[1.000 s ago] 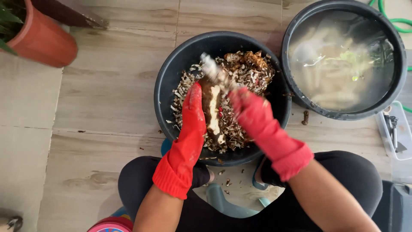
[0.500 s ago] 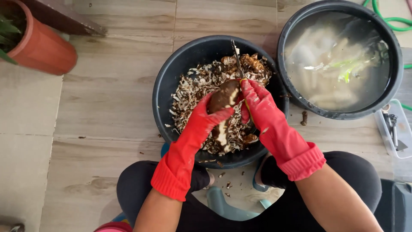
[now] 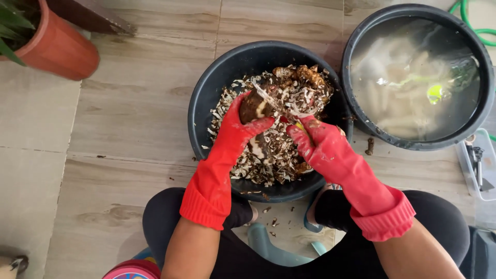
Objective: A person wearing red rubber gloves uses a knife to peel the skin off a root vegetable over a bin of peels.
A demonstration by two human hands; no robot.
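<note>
From the head view, your left hand (image 3: 235, 132) in its red glove grips a brown root (image 3: 257, 106) over the dark tub (image 3: 206, 103) of peelings. Your right hand (image 3: 323, 147) is closed around a small peeler (image 3: 299, 125) just beside the root. A second tub (image 3: 485, 103) of water sits to the right.

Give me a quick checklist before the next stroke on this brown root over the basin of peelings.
1. Left hand has a firm grip on the brown root: ok, gloved fingers wrap it.
2. Root held over the black basin so the peelings fall inside: ok.
3. Right hand holds a tool: cannot tell, only a bit of yellow shows at the fingers.
4. Left fingers out of the stroke path: cannot tell, the hands are close together.
5. Water basin for peeled pieces within reach: ok, it stands right beside the black basin.
6. Both hands gloved: ok.
</note>
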